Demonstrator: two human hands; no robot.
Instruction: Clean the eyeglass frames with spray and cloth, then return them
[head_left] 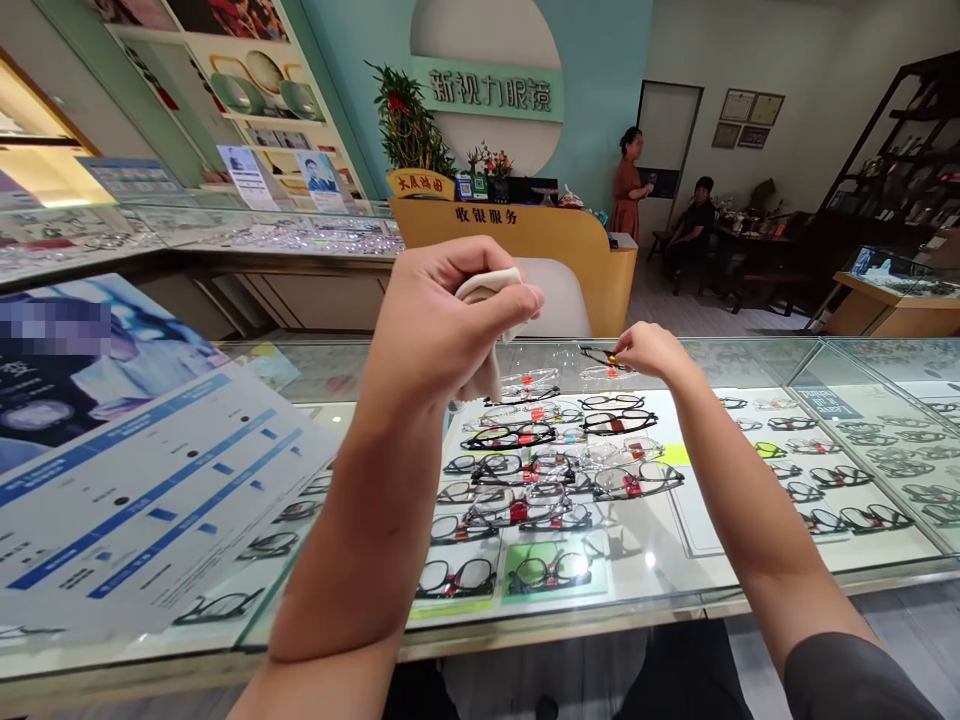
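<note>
My left hand is raised above the glass display case, its fingers closed around a bunched whitish cloth that hangs below the palm. Farther to the right, my right hand pinches a dark-framed pair of eyeglasses at the far side of the case; part of the frame is hidden by the fingers. Several rows of eyeglasses with red tags lie below and between my forearms. Whether those rows sit on top of the glass or under it is hard to tell.
A large printed leaflet stands over the left of the glass case. Behind the case are a white chair back and a wooden cashier counter. Two people are in the back right. More glass cases line the left.
</note>
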